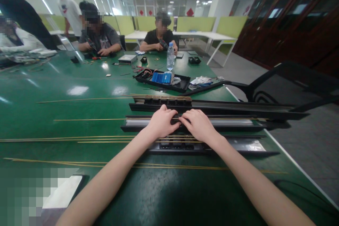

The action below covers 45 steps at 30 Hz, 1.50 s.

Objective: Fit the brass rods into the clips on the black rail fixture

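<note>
Both my hands rest side by side on the middle one of three long black rails (233, 123) lying across the green table (79, 113). My left hand (162, 123) has its fingers curled down onto the rail, pressing a thin brass strip (92, 119) that runs along it. My right hand (198, 124) is curled the same way, fingertips touching the left hand's. The far rail (225, 106) holds a row of black socket modules (166, 101). The near rail (238, 145) also carries socket modules (176, 145), below my wrists.
Several loose brass strips (53, 138) lie leftward across the table. A black tray (182, 86) with blue parts, a water bottle (170, 56) and gloves (200, 81) lie beyond. A black chair (291, 84) stands at the right edge. Other people work at the far end.
</note>
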Available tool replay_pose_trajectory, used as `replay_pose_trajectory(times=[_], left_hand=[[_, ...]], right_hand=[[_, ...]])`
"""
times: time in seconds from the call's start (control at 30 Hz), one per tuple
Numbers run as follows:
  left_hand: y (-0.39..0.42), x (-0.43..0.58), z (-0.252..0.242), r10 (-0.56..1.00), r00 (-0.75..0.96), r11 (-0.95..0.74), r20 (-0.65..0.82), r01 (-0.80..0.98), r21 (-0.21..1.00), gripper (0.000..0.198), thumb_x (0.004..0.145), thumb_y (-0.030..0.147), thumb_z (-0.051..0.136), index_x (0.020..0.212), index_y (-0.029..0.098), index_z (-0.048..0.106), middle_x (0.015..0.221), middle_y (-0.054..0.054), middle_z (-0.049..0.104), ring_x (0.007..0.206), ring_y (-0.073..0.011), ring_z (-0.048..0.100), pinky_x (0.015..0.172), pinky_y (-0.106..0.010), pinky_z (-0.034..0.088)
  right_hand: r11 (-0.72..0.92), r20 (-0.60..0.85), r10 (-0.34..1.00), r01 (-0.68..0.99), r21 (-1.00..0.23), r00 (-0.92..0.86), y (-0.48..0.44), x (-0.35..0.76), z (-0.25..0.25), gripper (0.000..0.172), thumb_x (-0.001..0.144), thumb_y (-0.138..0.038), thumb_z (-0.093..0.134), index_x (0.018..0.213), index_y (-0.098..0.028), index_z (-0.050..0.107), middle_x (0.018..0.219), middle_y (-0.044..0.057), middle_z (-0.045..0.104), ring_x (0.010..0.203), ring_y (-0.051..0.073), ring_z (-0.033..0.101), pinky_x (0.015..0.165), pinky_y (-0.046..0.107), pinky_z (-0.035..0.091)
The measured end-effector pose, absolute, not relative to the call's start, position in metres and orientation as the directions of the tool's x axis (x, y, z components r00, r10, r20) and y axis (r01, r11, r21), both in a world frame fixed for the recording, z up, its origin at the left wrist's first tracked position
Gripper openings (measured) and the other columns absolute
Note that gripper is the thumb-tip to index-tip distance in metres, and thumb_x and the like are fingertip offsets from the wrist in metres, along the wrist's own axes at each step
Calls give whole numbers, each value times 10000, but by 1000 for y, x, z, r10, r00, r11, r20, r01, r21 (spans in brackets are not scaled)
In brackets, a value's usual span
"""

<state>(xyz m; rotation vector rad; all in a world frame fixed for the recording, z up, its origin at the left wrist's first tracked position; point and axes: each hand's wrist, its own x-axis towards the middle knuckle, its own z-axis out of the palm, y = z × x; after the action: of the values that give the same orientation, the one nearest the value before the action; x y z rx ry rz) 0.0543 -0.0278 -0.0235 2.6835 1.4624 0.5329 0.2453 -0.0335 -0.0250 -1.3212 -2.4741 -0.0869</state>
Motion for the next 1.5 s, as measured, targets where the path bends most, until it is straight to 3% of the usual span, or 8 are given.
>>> replay_pose_trajectory(times=[1.5], left_hand=[[-28,55,-23,831,486,-545,271,811,216,394,875,461,583,1160,200,657,1000,-73,731,1007,-282,518,842,-388,505]], right_hand=[[533,273,832,831,-158,-482,-30,254,-23,292,1004,-343,487,861,-195,695,864,38,727,846,201,618,829,340,381]])
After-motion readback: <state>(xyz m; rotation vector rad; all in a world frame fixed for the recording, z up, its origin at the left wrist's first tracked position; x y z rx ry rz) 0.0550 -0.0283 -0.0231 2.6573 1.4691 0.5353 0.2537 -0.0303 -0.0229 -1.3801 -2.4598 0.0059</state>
